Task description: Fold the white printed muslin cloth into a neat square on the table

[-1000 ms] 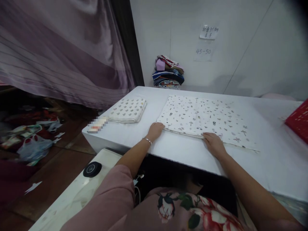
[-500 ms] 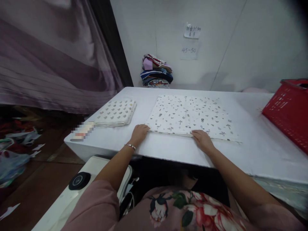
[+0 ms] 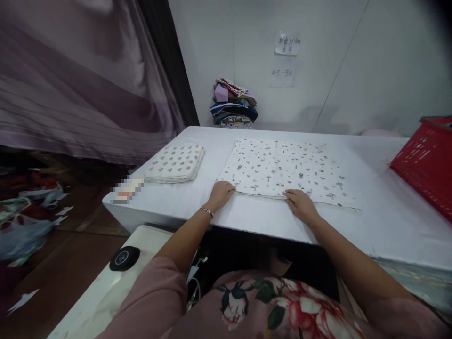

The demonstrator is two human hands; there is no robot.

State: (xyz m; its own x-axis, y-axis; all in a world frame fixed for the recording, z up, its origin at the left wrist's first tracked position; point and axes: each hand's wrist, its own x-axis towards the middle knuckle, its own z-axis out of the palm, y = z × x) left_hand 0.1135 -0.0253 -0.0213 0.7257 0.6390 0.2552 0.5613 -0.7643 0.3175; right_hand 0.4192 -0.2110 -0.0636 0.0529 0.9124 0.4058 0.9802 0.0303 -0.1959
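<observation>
A white cloth with small dark prints (image 3: 282, 165) lies spread flat on the white table (image 3: 261, 216). My left hand (image 3: 221, 194) rests at the cloth's near left corner, fingers curled on its edge. My right hand (image 3: 298, 205) sits on the near edge around the middle, fingers bent and pinching the hem. A bracelet shows on my left wrist. To the left lies a folded white cloth with heart prints (image 3: 175, 163), apart from both hands.
A red plastic basket (image 3: 425, 162) stands at the table's right. A stack of folded colourful fabrics (image 3: 235, 103) sits at the back against the wall. A purple curtain (image 3: 81, 94) hangs left. A round black object (image 3: 123, 258) lies on a lower white surface.
Both hands stay on the cloth's near edge. The view has swung right and then slightly back; the red basket has come further into sight.
</observation>
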